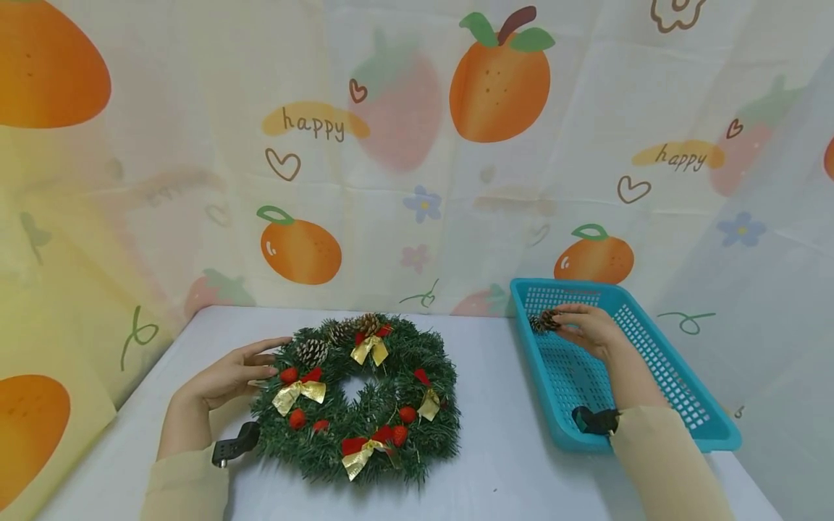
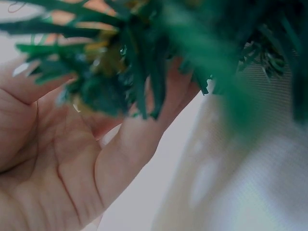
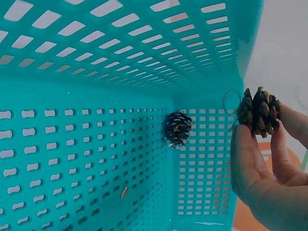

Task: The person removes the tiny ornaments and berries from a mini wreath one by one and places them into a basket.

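Observation:
My right hand [image 1: 589, 331] pinches a brown pinecone [image 3: 260, 111] between thumb and fingertips over the far end of the blue basket [image 1: 547, 405]. A thin wire loop sticks out from that cone. Another pinecone [image 3: 177, 129], with pale tips, lies inside the basket. On the left, a green wreath [image 1: 430, 347] rests on the table, trimmed with gold-and-red bows [image 1: 298, 394], red berries [image 1: 399, 435] and pinecones [image 1: 312, 352] along its upper left. My left hand [image 1: 228, 376] touches the wreath's left edge with fingers extended; in the left wrist view, green needles partly cover the fingers [image 2: 132, 144].
The white table [image 1: 495, 441] backs onto a hanging cloth [image 1: 404, 239] printed with oranges. A small light scrap [image 3: 124, 192] lies on the basket's floor. Dark camera mounts [image 1: 236, 443] are strapped at both wrists.

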`<state>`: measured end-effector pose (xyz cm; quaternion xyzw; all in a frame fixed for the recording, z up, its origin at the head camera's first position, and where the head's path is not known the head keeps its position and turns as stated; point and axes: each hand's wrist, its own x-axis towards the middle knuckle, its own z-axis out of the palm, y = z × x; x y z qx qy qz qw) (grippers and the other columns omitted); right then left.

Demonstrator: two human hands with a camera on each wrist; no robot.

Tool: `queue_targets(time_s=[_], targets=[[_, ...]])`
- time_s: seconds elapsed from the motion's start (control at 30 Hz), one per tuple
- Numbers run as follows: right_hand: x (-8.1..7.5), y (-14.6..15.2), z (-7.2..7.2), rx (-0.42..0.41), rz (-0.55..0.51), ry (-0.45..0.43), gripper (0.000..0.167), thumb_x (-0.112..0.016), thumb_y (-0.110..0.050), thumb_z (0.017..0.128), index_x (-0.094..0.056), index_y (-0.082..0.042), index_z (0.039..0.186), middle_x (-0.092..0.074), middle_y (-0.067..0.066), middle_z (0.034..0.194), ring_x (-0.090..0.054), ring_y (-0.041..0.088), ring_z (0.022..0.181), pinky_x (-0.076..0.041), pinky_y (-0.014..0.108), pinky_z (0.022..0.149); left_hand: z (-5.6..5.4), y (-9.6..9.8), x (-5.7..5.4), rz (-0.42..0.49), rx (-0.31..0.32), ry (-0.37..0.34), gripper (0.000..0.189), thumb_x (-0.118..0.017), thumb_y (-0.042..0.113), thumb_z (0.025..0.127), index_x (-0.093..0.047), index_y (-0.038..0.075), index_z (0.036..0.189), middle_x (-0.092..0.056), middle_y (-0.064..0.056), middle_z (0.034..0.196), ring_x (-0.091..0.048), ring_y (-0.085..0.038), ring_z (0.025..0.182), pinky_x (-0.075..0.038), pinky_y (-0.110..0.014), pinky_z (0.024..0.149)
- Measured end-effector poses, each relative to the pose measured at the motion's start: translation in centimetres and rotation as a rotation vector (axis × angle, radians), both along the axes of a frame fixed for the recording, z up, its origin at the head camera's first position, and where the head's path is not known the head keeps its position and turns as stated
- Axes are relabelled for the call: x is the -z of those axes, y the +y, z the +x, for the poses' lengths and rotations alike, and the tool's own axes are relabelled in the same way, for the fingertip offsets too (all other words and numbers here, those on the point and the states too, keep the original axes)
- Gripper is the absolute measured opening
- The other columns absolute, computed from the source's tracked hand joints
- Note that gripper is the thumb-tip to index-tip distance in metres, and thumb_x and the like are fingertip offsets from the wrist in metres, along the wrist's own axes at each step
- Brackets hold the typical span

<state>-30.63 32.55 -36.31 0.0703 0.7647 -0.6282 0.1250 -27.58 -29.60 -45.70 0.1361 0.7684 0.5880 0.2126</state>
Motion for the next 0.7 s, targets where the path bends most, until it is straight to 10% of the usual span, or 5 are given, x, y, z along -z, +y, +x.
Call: queue_targets(time_s=[0.23,0.7], targets=[[0.15,0.36,0.02,-0.008,-0.022,0.001,0.062,-0.054,-0.015,0.101,-0.026,0.006,0.152,-0.053,-0.006,0.111,-0.065,-0.002,0.087,-0.054,0.022,0.093,-0.06,-0.11,0.06,-0.008,0.002,0.001,0.068,-0.057,0.018,0.100,-0.023,0.018,0.158,-0.008,-0.037,0.159,-0.058,-0.010,0.102,-0.052,-0.030,0.069],[-0.39,0.14,0.15,-0.011,-0.027,-0.007,0.060,-0.051,-0.016,0.102,-0.026,0.006,0.152,-0.051,-0.001,0.119,-0.065,-0.002,0.087,-0.053,0.026,0.098,0.02,-0.09,-0.01,0.004,0.006,0.003,0.068,-0.058,0.018,0.100,-0.023,0.018,0.158,-0.009,-0.038,0.159,-0.059,-0.007,0.103,-0.052,-0.029,0.069]])
